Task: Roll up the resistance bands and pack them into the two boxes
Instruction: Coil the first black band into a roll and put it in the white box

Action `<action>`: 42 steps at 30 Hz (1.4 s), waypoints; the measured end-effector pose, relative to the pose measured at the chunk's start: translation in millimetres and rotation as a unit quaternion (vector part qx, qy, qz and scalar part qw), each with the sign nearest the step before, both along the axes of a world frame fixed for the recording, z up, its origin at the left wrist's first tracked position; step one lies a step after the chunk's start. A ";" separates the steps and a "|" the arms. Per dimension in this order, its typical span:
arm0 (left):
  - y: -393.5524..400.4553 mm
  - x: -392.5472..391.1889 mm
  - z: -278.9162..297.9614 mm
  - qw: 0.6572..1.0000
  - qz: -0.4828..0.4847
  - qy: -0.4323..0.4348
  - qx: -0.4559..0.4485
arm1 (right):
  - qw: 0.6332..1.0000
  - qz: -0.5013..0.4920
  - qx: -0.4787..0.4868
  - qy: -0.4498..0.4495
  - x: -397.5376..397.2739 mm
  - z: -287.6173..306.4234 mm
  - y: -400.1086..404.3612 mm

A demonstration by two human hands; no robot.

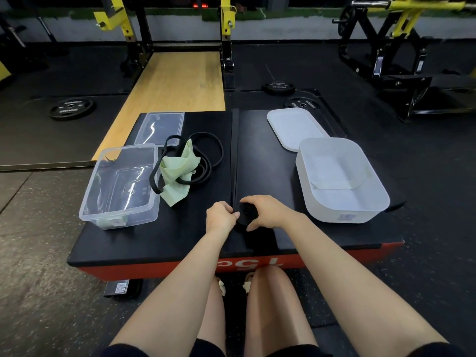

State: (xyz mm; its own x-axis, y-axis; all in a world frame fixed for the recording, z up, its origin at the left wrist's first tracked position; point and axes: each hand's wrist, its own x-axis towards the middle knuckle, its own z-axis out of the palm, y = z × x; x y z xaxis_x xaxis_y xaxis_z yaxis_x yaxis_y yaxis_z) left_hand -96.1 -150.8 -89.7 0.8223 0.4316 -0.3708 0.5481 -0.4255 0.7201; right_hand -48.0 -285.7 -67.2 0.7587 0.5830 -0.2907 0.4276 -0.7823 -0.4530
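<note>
I have my right hand (268, 211) cupped over the black band roll (246, 215) and my left hand (221, 217) pinching its edge, low against the tabletop (270, 155) so the coil stays tight, midway between the clear box (119, 185) and white box (340, 180).

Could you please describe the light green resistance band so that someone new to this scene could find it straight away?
Start at the black padded platform and find the clear plastic box on its left side. Just right of that box lies the light green band, a crumpled flat strip. It is the only pale item among the thin black loop bands tangled round it.
</note>
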 end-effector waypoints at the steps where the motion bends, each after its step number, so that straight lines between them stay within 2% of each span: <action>1: 0.3 0.6 -0.2 1.000 -0.002 0.001 0.001 | 1.000 -0.014 0.015 0.004 -2.2 -2.8 -1.0; 7: -2.8 1.0 2.5 0.999 -0.017 -0.013 0.033 | 0.988 -0.124 0.068 -0.055 -27.7 -21.3 -2.5; 13: -5.3 1.8 4.5 0.999 -0.031 -0.036 -0.001 | 0.975 -0.169 0.081 -0.120 -39.4 -29.9 9.9; 20: -3.6 -4.9 3.9 0.999 -0.017 -0.032 -0.035 | 0.992 -0.093 0.049 -0.067 -21.4 -18.4 0.2; 25: -1.9 -14.1 3.2 0.999 -0.024 -0.036 -0.021 | 0.999 -0.017 0.007 -0.039 -8.7 -7.2 -4.2; 30: 3.0 -18.2 2.6 0.997 0.000 -0.046 -0.068 | 0.999 0.033 -0.013 -0.014 2.0 2.2 -5.3; 36: 1.4 -11.9 4.8 0.999 0.003 -0.027 -0.025 | 1.000 0.024 -0.011 0.017 3.0 3.7 -6.6; 40: 1.8 -3.7 10.5 1.000 -0.004 0.004 -0.006 | 0.999 -0.007 0.029 0.041 -9.1 -8.5 -10.3; 42: 2.3 -2.0 11.8 1.000 -0.004 0.016 -0.013 | 0.996 -0.055 0.065 0.033 -20.1 -16.0 -8.3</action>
